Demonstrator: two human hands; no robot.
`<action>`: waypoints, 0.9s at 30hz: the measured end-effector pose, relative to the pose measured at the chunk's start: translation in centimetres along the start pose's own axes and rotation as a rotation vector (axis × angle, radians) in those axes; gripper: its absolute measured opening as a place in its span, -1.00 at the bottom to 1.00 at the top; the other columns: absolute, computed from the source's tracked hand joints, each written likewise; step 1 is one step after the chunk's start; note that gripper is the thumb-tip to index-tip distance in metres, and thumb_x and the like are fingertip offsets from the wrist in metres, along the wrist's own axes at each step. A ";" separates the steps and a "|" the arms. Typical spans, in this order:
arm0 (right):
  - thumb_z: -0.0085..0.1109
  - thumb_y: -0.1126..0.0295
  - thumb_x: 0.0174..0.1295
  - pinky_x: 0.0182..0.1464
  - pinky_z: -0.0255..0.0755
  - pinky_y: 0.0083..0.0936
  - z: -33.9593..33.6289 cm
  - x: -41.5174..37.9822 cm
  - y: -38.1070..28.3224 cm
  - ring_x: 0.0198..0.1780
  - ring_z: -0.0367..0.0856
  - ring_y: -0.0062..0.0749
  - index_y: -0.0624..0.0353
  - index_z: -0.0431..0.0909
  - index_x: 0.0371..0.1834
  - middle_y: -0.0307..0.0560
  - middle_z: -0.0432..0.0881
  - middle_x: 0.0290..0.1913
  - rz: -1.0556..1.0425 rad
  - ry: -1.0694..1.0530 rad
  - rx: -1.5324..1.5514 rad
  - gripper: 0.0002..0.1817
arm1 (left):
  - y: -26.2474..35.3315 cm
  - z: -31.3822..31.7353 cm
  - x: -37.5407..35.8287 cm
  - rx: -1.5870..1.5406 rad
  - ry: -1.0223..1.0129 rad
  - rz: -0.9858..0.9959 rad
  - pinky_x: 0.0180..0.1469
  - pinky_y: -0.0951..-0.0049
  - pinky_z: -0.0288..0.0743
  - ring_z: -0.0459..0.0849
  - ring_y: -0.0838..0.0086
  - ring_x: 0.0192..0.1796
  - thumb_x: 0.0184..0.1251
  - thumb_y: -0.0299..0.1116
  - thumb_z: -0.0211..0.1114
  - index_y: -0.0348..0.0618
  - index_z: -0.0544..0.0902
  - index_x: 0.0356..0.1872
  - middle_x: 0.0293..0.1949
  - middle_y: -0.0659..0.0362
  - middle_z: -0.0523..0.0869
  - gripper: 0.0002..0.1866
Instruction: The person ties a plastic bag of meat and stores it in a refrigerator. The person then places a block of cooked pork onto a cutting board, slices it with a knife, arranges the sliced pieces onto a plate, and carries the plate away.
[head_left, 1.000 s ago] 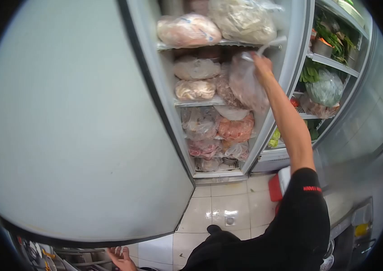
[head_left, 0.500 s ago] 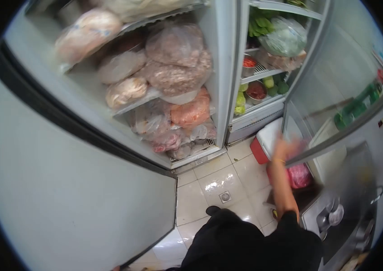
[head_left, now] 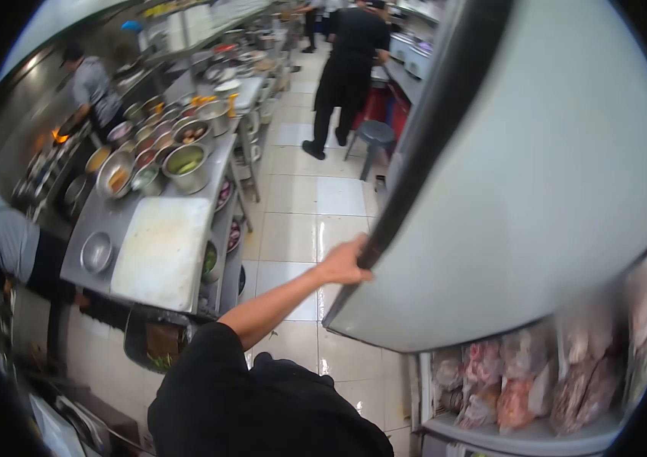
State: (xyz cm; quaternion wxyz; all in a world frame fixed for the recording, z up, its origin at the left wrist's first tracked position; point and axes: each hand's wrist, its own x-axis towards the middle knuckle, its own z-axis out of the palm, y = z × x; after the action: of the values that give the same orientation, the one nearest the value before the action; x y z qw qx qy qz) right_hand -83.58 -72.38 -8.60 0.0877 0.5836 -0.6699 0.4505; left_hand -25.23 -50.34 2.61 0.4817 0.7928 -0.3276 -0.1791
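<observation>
head view: the left hand (head_left: 346,261) is clamped around the edge of the fridge door (head_left: 522,183), which stands ajar beside bagged meat (head_left: 518,404). the right hand is out of sight, so i cannot tell its state.

The fridge door (head_left: 522,183) is pale grey, edged black.

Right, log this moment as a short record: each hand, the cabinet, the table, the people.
Left hand: gripping the dark edge of the open door
Right hand: out of view
Cabinet: bagged food inside, visible below the door
Table: white board, metal bowl beside it, filled containers beyond
Walkway: person in black standing near a stool
Picture's left: two people in grey tops
</observation>
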 end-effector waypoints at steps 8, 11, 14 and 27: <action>-0.09 0.06 0.36 -0.13 0.29 -0.14 9.2 -17.9 -21.7 -0.11 0.51 -0.15 0.10 0.59 -0.09 0.11 0.57 -0.17 -0.160 -0.894 0.512 -0.62 | -0.6 0.1 -11.6 -0.043 -0.563 0.455 0.13 0.13 0.47 0.59 0.04 0.10 -0.08 -0.05 0.45 -0.15 0.51 0.16 0.04 -0.03 0.64 -0.28; -0.08 0.08 0.35 -0.19 0.29 -0.17 9.9 -23.0 -25.8 -0.15 0.51 -0.17 0.10 0.58 -0.13 0.09 0.57 -0.21 -0.152 -1.170 0.566 -0.64 | -2.7 1.2 -14.5 -0.373 -0.723 0.697 0.14 0.17 0.47 0.60 0.04 0.09 0.04 -0.28 0.41 -0.29 0.67 -0.07 0.02 -0.07 0.66 -0.58; -0.07 0.09 0.35 -0.25 0.29 -0.20 11.1 -26.8 -28.7 -0.20 0.52 -0.20 0.11 0.58 -0.17 0.06 0.56 -0.25 -0.145 -1.370 0.590 -0.65 | -8.0 -2.3 -13.8 -0.201 -0.540 0.557 -0.08 0.15 0.50 0.63 0.06 -0.14 0.09 -0.33 0.37 -0.27 0.64 -0.32 -0.24 0.00 0.68 -0.78; -0.05 0.15 0.33 -0.50 0.31 -0.34 25.2 -32.4 -30.5 -0.41 0.52 -0.30 0.13 0.55 -0.34 -0.04 0.55 -0.44 0.176 -1.776 0.248 -0.70 | -30.6 -30.7 -24.8 -0.711 1.392 -0.875 -0.19 0.21 0.58 0.66 0.21 -0.15 0.21 -0.22 0.39 -0.17 0.50 0.06 -0.24 0.01 0.63 -0.55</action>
State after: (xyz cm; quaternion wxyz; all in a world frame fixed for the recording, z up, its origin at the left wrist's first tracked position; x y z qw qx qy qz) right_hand -37.23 -64.69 -28.74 -0.5606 0.6686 -0.4797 -0.0924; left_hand -14.11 -3.55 -10.64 0.6772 0.5798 0.4453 0.0837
